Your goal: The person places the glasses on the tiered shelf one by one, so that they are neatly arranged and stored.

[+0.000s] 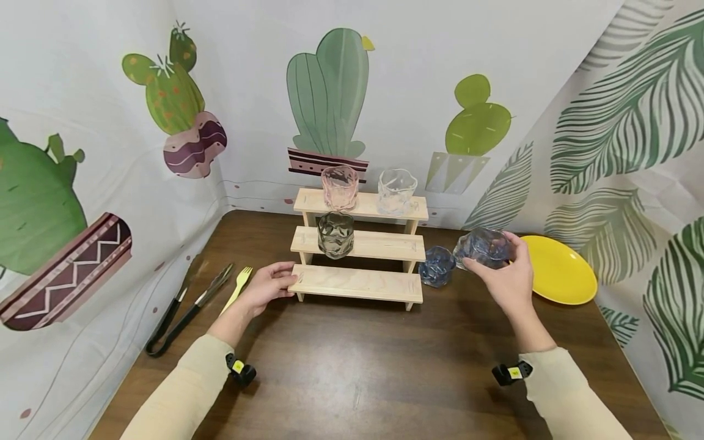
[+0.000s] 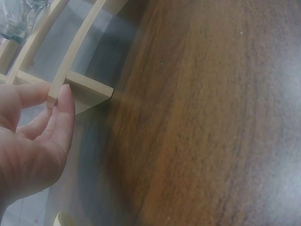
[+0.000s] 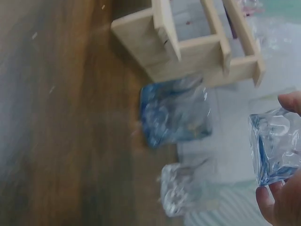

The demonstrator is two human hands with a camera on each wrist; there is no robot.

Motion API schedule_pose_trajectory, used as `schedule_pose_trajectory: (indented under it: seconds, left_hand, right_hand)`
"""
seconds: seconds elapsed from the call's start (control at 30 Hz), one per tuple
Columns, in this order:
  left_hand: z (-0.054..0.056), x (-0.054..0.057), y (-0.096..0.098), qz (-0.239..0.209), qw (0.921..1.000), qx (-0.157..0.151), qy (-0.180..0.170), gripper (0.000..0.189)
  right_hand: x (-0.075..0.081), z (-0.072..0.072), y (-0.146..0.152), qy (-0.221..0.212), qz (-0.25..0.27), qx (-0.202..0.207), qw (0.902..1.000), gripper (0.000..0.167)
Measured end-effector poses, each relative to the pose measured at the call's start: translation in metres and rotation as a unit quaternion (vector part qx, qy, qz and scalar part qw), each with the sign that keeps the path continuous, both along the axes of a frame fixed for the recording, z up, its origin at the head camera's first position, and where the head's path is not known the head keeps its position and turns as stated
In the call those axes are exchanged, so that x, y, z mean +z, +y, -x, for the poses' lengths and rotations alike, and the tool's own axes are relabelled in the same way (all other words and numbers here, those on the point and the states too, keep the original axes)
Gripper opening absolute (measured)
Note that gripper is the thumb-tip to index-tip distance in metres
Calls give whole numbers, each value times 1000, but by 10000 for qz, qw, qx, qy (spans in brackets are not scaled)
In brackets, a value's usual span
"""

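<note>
My left hand (image 1: 269, 286) pinches the left end of the lowest step of a three-step wooden stand (image 1: 357, 282), thumb and fingers around the board's edge. On the right, my right hand (image 1: 508, 269) grips a pale blue-tinted glass tumbler (image 3: 275, 148) between thumb and fingers, raised above the table. A deeper blue tumbler (image 1: 437, 269) stands beside the stand's right end. Near it is a clear tumbler (image 3: 178, 190), partly hidden by the held one in the head view. The top step bears a pink tumbler (image 1: 340, 188) and a clear tumbler (image 1: 396, 190); a grey-brown tumbler (image 1: 335, 235) sits on the middle step.
A yellow plate (image 1: 561, 270) lies at the right edge of the dark wooden table (image 1: 352, 373). At the left are black-handled tongs (image 1: 184, 321) and a yellow fork (image 1: 240, 282). Patterned cloth (image 1: 247, 110) hangs behind and at the sides.
</note>
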State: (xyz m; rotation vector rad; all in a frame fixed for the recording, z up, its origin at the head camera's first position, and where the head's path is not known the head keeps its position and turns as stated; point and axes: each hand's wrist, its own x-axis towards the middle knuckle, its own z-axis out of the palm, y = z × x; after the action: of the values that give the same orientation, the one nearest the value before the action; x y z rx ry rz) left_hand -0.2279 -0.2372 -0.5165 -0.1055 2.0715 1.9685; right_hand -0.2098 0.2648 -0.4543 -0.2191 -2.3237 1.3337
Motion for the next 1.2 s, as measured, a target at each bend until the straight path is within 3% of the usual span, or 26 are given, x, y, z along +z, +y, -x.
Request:
schedule_pose_trajectory:
  seconds: [0.27,0.73,1.2]
  left_hand:
    - [0,0,0,-7,10000,-9,6,58]
    - [-1,1,0,18,10000,-37,11,59]
    - [0,2,0,28,10000,-31,5,58]
  right_hand:
    - [9,10,-31,390,33,591,9975,90]
    - [11,28,-90,282,66,1561,9873,97]
    - [2,42,-136,267,153,2007,9792,94]
